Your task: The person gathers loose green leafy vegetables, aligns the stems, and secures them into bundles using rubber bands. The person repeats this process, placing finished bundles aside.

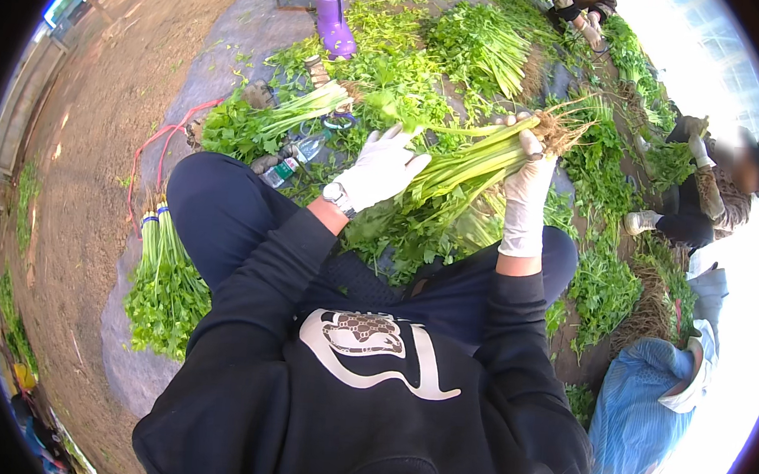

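My right hand [527,184], in a white glove, grips a bunch of celery-like leafy stalks [469,161] just below its tangled pale roots [560,132]. The bunch slants down to the left, its leaves over my crossed legs. My left hand [383,169], also gloved and with a wristwatch [339,199] at the cuff, is beside the stalks, thumb and fingers apart. A single stalk stretches from the root end toward its fingertips, where a leaf is blurred; I see no grip on it. Beyond my left hand lies a smaller bundle of stalks [316,108] with blue-handled scissors [340,120] at its end.
A plastic bottle [287,167] lies by my left knee. Bundles with blue ties [157,223] and red twine [157,135] are at left. Purple boots [334,22] stand ahead. Co-workers [715,186] sit at right, near leafy heaps [601,290] and blue cloth [637,396].
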`<state>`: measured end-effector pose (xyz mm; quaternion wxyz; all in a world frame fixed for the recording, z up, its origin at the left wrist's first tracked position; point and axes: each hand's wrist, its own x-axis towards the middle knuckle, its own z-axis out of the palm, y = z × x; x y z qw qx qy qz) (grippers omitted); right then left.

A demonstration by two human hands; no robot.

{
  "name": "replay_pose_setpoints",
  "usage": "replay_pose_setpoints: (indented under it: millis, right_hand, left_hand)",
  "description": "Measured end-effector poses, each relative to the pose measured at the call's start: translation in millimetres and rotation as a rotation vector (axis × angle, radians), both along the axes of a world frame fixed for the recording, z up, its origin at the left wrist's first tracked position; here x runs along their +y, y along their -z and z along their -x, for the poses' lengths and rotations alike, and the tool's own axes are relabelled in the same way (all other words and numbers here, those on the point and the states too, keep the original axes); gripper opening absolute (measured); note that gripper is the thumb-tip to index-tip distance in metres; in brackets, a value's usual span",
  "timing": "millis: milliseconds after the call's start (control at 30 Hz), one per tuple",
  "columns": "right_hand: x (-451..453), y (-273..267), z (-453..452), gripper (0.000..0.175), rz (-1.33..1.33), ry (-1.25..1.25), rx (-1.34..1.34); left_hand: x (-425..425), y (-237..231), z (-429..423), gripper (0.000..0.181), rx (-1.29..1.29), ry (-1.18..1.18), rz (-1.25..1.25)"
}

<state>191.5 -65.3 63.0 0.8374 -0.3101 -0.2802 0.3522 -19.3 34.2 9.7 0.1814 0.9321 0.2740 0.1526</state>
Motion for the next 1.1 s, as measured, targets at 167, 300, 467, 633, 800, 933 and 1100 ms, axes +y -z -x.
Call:
replay_pose_setpoints:
  millis: [167,300,467,633,800,933,1100]
  right_hand:
    - [-1.5,-1.0,-1.8,0.029,-0.077,0.001,0.004]
    - [-2.0,-0.2,-1.8,0.029,-0.046,-0.043,0.022]
    - [-2.6,1.7,-0.1,0.031,-0.079,-0.015,0.038]
    - [-4.1,2.9,0.9,0.032,-0.057,-0.073,0.082]
    - [-3.6,4.7,0.5,0.035,-0.069,-0.098,0.086]
    - [-5.4,4.4,-1.6,0.035,-0.079,-0.061,-0.016]
    - [-7.4,2.3,-0.7,0.034,-0.039,-0.048,-0.049]
  left_hand:
    - [-6.5,-17.6,10.4,0.026,0.038,-0.010,0.055]
    - [-15.8,-28.4,-4.2,0.017,-0.519,0.178,0.202]
    - [-27.1,-29.1,-12.4,0.017,-0.456,0.190,0.393]
    - [-33.7,-24.8,-14.6,0.020,-0.453,0.076,0.347]
    - [-32.4,-23.6,-18.6,0.019,-0.418,0.083,0.377]
    - [-29.7,-27.9,-20.1,0.015,-0.472,0.037,0.306]
    - [-21.8,-40.7,-15.9,0.017,-0.377,0.045,0.727]
